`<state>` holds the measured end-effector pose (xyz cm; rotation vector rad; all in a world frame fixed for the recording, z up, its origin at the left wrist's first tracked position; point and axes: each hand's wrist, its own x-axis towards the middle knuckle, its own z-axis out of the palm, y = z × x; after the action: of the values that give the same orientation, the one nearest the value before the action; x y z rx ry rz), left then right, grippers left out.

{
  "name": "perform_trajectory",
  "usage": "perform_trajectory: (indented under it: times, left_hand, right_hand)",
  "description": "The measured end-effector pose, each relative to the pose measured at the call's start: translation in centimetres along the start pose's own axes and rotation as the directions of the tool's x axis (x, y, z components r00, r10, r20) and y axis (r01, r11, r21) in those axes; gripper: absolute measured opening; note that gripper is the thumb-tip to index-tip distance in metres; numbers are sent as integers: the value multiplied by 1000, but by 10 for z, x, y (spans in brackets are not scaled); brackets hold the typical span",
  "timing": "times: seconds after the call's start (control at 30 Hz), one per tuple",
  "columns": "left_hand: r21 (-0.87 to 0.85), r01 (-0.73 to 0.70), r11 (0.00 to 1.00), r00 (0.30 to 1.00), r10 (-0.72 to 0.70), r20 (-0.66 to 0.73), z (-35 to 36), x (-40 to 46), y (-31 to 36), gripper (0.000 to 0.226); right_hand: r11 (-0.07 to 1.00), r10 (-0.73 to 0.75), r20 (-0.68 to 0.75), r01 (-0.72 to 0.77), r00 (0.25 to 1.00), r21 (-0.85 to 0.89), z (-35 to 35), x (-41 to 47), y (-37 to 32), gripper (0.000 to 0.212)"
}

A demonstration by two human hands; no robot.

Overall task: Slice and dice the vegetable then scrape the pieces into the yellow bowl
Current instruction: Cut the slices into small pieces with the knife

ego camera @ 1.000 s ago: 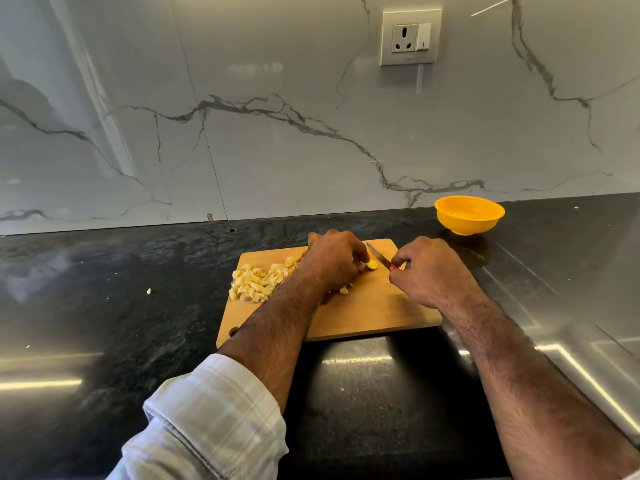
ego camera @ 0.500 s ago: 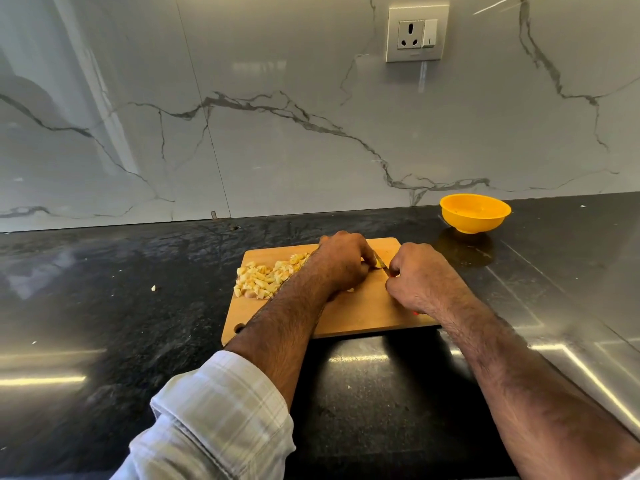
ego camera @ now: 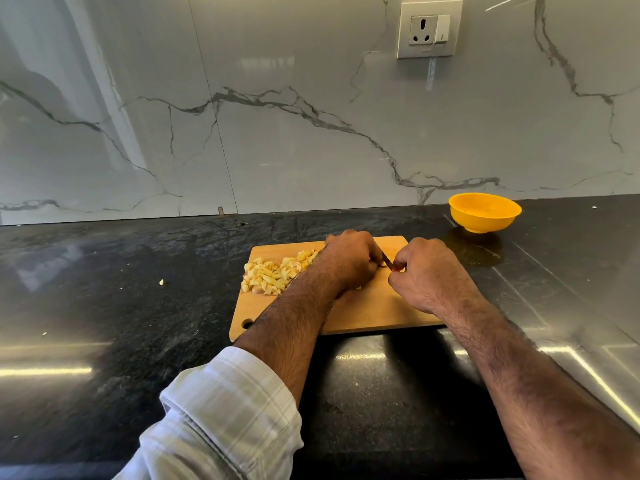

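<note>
A wooden cutting board (ego camera: 374,310) lies on the black counter. A heap of pale yellow diced vegetable pieces (ego camera: 273,275) sits on its left part. My left hand (ego camera: 349,261) is curled over the last piece of vegetable, which is hidden under the fingers. My right hand (ego camera: 426,275) grips a knife by its red handle, and the blade (ego camera: 385,258) runs down against my left fingers. The yellow bowl (ego camera: 484,212) stands empty on the counter, beyond the board's right corner.
One stray vegetable bit (ego camera: 161,282) lies on the counter (ego camera: 104,306) left of the board. A marble wall with a power socket (ego camera: 429,28) rises behind. A steel surface (ego camera: 571,306) adjoins the counter on the right.
My hands have come closer together and the knife blade has gone down against my left fingers. The loose slice seen by the blade earlier is now hidden.
</note>
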<state>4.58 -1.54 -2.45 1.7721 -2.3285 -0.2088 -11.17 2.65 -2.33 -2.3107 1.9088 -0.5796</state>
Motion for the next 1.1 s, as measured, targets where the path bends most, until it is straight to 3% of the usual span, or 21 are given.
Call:
perform_trajectory:
  times: [0.33, 0.5, 0.63, 0.73, 0.9, 1.0, 1.1]
  left_hand:
    - [-26, 27, 999, 999, -26, 19, -2, -1, 0, 19]
    - [-27, 22, 999, 1000, -21, 12, -3, -4, -1, 19]
    - [-6, 37, 999, 999, -37, -23, -3, -4, -1, 18]
    - [-51, 65, 997, 998, -66, -14, -5, -2, 2, 32]
    - [-142, -7, 990, 998, 16, 66, -4, 6, 4, 50]
    - [-99, -40, 994, 997, 46, 62, -6, 8, 5, 34]
    - [-96, -50, 994, 998, 53, 35, -9, 3, 2, 31]
  right_hand:
    - [996, 30, 95, -22, 995, -87, 6, 0, -8, 29]
    - [999, 22, 88, -19, 996, -38, 6, 1, -7, 26]
    - [989, -4, -62, 13, 998, 145, 0, -5, 7, 21]
    - [958, 56, -165, -6, 985, 287, -11, -7, 14, 11]
    - [956, 163, -96, -134, 982, 260, -15, -1, 25, 14]
    - [958, 167, -55, -148, 984, 245, -15, 0, 25, 6]
    - [966, 152, -3, -148, 988, 210, -14, 1, 23, 12]
